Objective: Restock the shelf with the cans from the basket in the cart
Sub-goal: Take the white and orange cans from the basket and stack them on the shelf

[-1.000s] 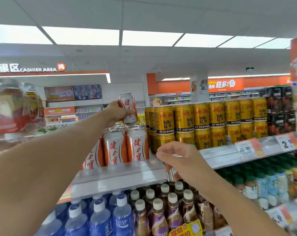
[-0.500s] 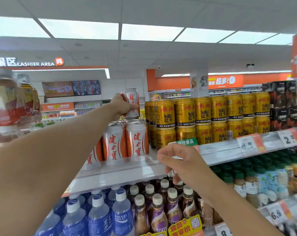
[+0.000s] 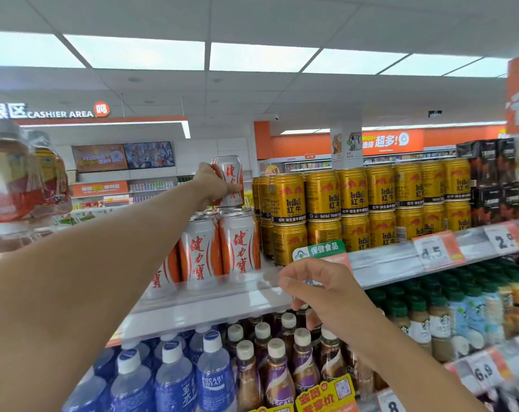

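Your left hand point(image 3: 212, 185) grips a white-and-orange can point(image 3: 230, 181) by its side, fingers wrapped round it, holding it upright on top of the white-and-orange cans already standing point(image 3: 219, 248) on the upper shelf point(image 3: 386, 263). Can base sits at or just above the tops of those lower cans; cannot tell if it's touching. Your left arm stretches out from the lower left of the head view.

Your right hand point(image 3: 320, 289) hovers in front of the shelf edge, fingers loosely curled, holding nothing that's visible. It sits just beside a green-and-white label tag point(image 3: 319, 251) clipped to the shelf rail.

Right of the white cans: gold Red Bull cans point(image 3: 356, 200) stacked 2 high, close beside them. Price tags on the rail: 4.5 point(image 3: 433, 251), another partly cut off further right.

Shelf below: blue Pocari Sweat bottles point(image 3: 213, 382) at left, brown Nescafe bottles point(image 3: 277, 373) with pale caps in the middle, green-capped bottles point(image 3: 424, 313) at right. Cashier area sign point(image 3: 60, 113) in the background. Cart and basket not in view.
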